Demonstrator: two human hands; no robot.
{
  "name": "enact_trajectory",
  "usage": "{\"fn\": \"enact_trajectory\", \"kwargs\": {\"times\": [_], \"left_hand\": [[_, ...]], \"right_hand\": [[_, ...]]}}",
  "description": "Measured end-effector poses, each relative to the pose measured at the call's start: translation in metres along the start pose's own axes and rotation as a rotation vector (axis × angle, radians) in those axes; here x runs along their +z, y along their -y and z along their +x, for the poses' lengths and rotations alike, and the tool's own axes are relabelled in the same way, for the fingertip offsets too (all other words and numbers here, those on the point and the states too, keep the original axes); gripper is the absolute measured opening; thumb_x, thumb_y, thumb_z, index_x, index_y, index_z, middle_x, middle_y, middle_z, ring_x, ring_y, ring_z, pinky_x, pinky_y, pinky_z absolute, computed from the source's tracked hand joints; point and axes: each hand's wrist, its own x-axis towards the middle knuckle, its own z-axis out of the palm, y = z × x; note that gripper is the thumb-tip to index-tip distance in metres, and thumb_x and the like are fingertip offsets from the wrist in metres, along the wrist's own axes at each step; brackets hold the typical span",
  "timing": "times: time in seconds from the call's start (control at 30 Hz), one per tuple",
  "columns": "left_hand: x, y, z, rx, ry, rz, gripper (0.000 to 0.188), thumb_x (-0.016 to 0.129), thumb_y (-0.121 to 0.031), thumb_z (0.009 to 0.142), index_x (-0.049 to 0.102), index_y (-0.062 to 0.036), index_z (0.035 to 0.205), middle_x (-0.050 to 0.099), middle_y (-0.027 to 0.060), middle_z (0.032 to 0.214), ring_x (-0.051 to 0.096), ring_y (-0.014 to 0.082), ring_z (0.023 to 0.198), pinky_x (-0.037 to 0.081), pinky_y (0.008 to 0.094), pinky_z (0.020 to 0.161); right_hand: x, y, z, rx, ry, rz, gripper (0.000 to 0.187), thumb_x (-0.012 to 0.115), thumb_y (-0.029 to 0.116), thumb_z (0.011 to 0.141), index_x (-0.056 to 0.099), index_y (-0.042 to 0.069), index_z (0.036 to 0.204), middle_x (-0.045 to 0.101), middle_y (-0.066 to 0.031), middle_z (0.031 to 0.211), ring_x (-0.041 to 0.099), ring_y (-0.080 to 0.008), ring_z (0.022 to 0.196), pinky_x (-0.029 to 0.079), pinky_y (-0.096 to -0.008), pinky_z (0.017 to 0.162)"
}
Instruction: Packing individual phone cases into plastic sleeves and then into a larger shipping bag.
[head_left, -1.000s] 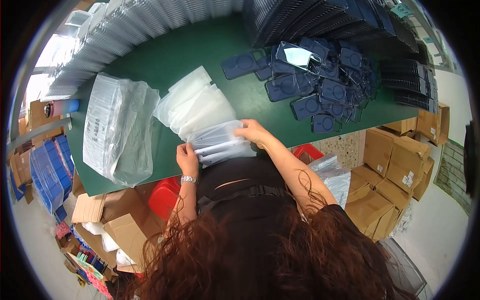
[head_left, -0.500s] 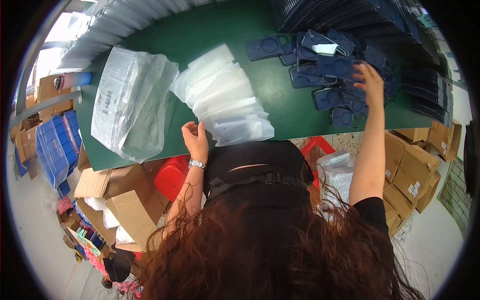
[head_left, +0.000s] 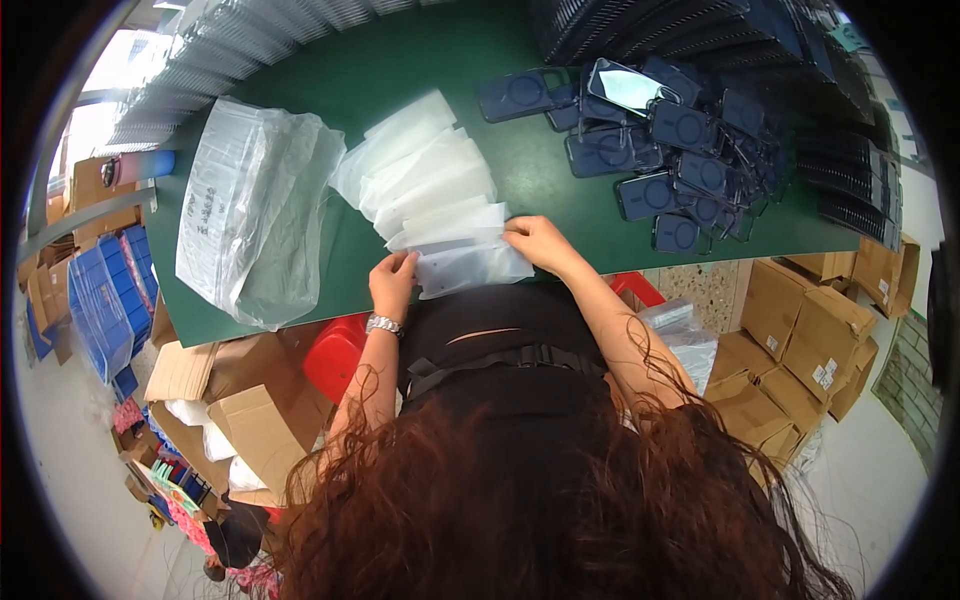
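A row of overlapping frosted plastic bags [head_left: 425, 165] runs down the middle of the green table [head_left: 540, 170] toward me. The nearest frosted bag [head_left: 475, 268] lies at the table's front edge. My left hand [head_left: 392, 283] pinches its left edge between thumb and fingers. At its upper right corner my right hand [head_left: 537, 243] has its fingers closed on the same bag. Whether anything lies inside that bag I cannot tell. To the right spreads a loose pile of dark blue see-through phone cases [head_left: 650, 195], each with a ring on its back.
A large clear plastic bag [head_left: 250, 220] lies left of the frosted bags. Stacked phone cases [head_left: 660, 35] line the far right; clear ones [head_left: 250, 35] line the far left. Cardboard boxes [head_left: 815, 330] stand on both sides below the table, near a red stool [head_left: 335, 355].
My right hand has come from above the phone case pile, left and toward me, to the nearest frosted bag. My left hand has closed on that bag's left edge.
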Motion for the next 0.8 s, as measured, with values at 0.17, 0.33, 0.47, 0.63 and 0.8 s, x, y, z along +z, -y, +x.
{"fn": "enact_trajectory", "kwargs": {"times": [0.17, 0.33, 0.47, 0.63, 0.8], "left_hand": [[-0.003, 0.003, -0.001, -0.014, -0.004, -0.170, 0.026, 0.069, -0.020, 0.086, 0.069, 0.0048, 0.094, 0.067, 0.0059, 0.078, 0.060, 0.0099, 0.065, 0.050, 0.0237, 0.056], [0.007, 0.023, 0.001, 0.105, -0.188, -0.012, 0.022, 0.062, -0.019, 0.090, 0.064, 0.0034, 0.089, 0.066, 0.0083, 0.078, 0.060, 0.0142, 0.069, 0.049, 0.0295, 0.064], [0.012, 0.011, -0.002, 0.212, -0.254, 0.168, 0.021, 0.059, -0.019, 0.090, 0.060, 0.0019, 0.089, 0.065, 0.0147, 0.079, 0.061, 0.0255, 0.069, 0.049, 0.0362, 0.068], [0.018, 0.002, -0.003, 0.285, -0.274, 0.228, 0.020, 0.058, -0.018, 0.090, 0.058, 0.0015, 0.091, 0.064, 0.0195, 0.082, 0.063, 0.0340, 0.075, 0.049, 0.0413, 0.070], [0.003, 0.021, -0.001, 0.150, -0.366, 0.203, 0.020, 0.058, -0.018, 0.091, 0.058, 0.0019, 0.094, 0.065, 0.0189, 0.083, 0.063, 0.0325, 0.076, 0.049, 0.0405, 0.071]], "right_hand": [[-0.008, -0.002, 0.002, 0.113, 0.127, 0.182, 0.028, 0.070, 0.022, 0.081, 0.070, 0.001, 0.100, 0.068, -0.0049, 0.087, 0.058, -0.0116, 0.072, 0.046, -0.0264, 0.060], [0.003, 0.021, -0.003, 0.155, 0.097, 0.307, 0.044, 0.075, 0.025, 0.075, 0.065, -0.001, 0.109, 0.066, -0.0070, 0.094, 0.058, -0.0143, 0.076, 0.046, -0.0277, 0.060], [-0.007, 0.032, 0.001, 0.269, 0.078, 0.347, 0.036, 0.074, 0.023, 0.074, 0.065, 0.002, 0.101, 0.063, -0.0050, 0.087, 0.057, -0.0135, 0.073, 0.043, -0.0263, 0.057], [-0.020, 0.032, 0.001, 0.254, 0.217, 0.416, 0.022, 0.071, 0.017, 0.076, 0.065, 0.006, 0.095, 0.061, -0.0017, 0.076, 0.053, -0.0093, 0.064, 0.040, -0.0248, 0.054], [-0.054, 0.022, -0.014, 0.272, 0.087, 0.639, 0.027, 0.069, 0.020, 0.082, 0.060, 0.004, 0.103, 0.064, -0.0060, 0.084, 0.062, -0.0144, 0.073, 0.047, -0.0259, 0.059]]}}
